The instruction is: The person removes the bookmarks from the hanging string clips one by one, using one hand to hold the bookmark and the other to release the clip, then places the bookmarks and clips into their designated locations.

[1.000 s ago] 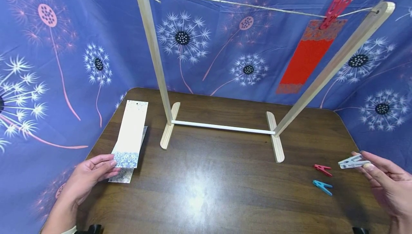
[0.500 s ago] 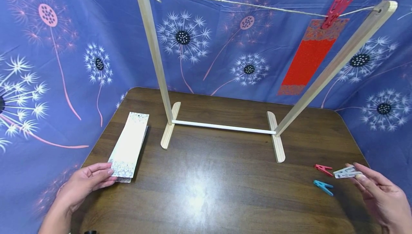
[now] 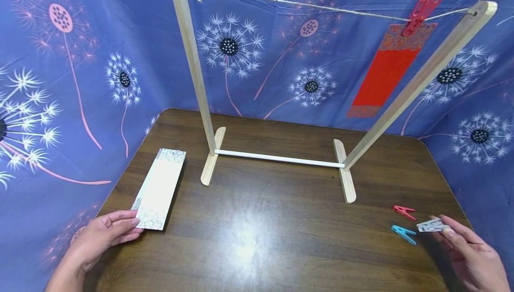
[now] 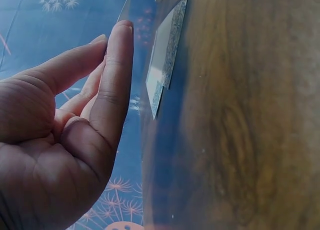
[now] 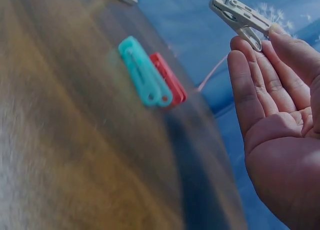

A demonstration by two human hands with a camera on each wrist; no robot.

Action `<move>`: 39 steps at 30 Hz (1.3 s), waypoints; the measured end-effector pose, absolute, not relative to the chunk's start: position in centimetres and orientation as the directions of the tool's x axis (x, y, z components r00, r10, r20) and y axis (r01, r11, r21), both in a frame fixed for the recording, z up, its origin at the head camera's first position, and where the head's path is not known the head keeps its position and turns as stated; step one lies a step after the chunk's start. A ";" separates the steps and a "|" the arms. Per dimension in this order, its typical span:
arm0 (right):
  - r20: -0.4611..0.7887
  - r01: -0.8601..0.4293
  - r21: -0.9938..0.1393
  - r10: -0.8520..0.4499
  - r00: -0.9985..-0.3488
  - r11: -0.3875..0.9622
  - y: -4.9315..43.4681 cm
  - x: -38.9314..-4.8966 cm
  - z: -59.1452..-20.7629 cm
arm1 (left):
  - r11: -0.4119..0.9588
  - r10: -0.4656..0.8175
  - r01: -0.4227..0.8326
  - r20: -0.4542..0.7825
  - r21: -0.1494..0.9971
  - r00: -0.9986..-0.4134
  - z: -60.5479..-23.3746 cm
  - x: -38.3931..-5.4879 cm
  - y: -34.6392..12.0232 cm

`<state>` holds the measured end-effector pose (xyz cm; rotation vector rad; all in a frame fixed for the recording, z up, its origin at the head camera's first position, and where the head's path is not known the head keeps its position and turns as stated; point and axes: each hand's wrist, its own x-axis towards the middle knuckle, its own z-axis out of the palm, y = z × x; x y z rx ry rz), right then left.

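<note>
White cards (image 3: 160, 189) with patterned ends are overlapped in a small stack to the left of the wooden rack (image 3: 277, 158), a little nearer the viewer than its left foot. The stack's near left corner is pinched by the left hand (image 3: 96, 238) between thumb and fingertips, with little gap left between them; how many cards are gripped cannot be told.

To the right of the rack, a white clothespin (image 3: 431, 226) is held by the right hand (image 3: 474, 252), pinched between thumb and fingertips, the palm left uncovered. Between that hand and the rack's right foot, a red clothespin (image 3: 403, 212) and a blue clothespin (image 3: 403, 234) are laid on the worktop (image 3: 281, 220), neither being touched.

Only part of the hanging appears done: a red card (image 3: 383, 77) is fastened by a larger-looking red peg (image 3: 421, 13) to the string (image 3: 289, 2), near the rack's right post. None of the white cards is pegged, and the string's remaining length between the posts is left unused. Behind the rack, a blue dandelion-print cloth (image 3: 148, 24) is hung.
</note>
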<state>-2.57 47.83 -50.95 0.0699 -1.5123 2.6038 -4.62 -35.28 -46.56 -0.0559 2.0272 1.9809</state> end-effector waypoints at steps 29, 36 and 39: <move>-0.148 0.047 -0.917 0.229 -0.962 -0.396 50.3 -1.9 -54.4 | 0.040 0.198 -0.311 -0.312 0.950 -0.929 -47.6 -4.3 -35.1; -0.135 0.061 -0.906 0.150 -0.979 -0.419 50.4 -2.0 -54.5 | 0.086 0.170 -0.346 -0.356 0.934 -0.919 -47.4 -4.1 -35.0; -0.136 0.065 -0.912 0.149 -0.980 -0.406 50.3 -2.1 -54.6 | 0.095 0.151 -0.382 -0.393 0.919 -0.907 -47.2 -4.1 -35.0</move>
